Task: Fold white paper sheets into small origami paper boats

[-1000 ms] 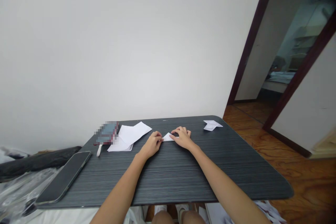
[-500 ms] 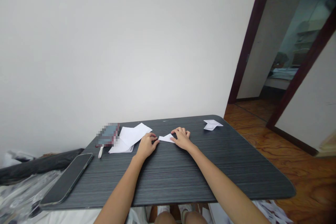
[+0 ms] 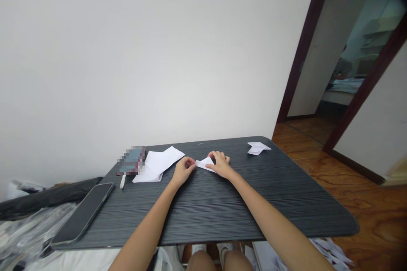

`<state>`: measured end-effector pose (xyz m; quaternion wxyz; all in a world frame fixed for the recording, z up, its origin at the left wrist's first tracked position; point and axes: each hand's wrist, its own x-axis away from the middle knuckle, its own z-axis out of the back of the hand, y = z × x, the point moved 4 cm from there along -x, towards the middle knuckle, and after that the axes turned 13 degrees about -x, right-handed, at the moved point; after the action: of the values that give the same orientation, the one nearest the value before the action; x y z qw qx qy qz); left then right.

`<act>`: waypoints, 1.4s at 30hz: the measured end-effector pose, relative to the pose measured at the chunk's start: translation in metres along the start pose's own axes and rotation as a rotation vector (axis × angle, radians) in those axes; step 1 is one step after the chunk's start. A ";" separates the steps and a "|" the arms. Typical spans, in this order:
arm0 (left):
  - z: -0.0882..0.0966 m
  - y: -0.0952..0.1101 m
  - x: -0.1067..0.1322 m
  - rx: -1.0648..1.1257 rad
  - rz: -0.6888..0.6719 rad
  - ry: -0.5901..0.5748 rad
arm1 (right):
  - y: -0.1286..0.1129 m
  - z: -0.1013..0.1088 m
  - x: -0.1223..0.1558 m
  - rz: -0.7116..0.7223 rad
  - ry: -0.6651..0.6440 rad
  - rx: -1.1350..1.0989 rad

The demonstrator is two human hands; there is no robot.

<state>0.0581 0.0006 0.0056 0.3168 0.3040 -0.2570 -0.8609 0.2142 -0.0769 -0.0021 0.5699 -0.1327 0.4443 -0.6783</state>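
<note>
Both my hands rest on a dark striped table [image 3: 222, 207] near its far side. Between them lies a small folded white paper piece [image 3: 203, 164]. My left hand [image 3: 182, 171] pinches the paper's left tip with curled fingers. My right hand [image 3: 220, 165] presses down on the paper's right part with its fingers bent over it.
Loose white sheets [image 3: 160, 161] lie left of my hands, beside a blurred booklet [image 3: 131, 161] and a white pen [image 3: 122, 182]. A phone [image 3: 83, 213] lies face up at the near left. Another folded paper [image 3: 258, 147] sits at the far right corner. An open doorway [image 3: 343, 67] is to the right.
The paper piece has been turned a little and its left tip lifted. My left hand shifted from flat beside it to pinching its tip. My right hand stays on it.
</note>
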 end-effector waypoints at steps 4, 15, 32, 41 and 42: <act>-0.005 -0.006 -0.002 0.245 0.070 -0.024 | -0.003 0.000 -0.003 0.046 0.026 -0.158; -0.007 0.006 0.002 0.655 0.216 -0.188 | -0.027 0.010 -0.001 0.191 0.033 -0.355; -0.008 0.008 0.003 0.827 0.331 -0.185 | -0.050 0.013 0.013 0.344 -0.035 -0.113; -0.002 -0.006 0.000 0.737 0.374 -0.044 | -0.052 0.021 0.015 0.342 -0.050 -0.045; -0.001 -0.007 -0.001 0.727 0.366 -0.038 | -0.047 0.025 0.012 0.310 -0.036 -0.098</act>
<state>0.0561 0.0058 0.0008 0.3318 0.3296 -0.6003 -0.6488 0.1968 -0.1011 0.0431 0.6686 -0.1025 0.4815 -0.5574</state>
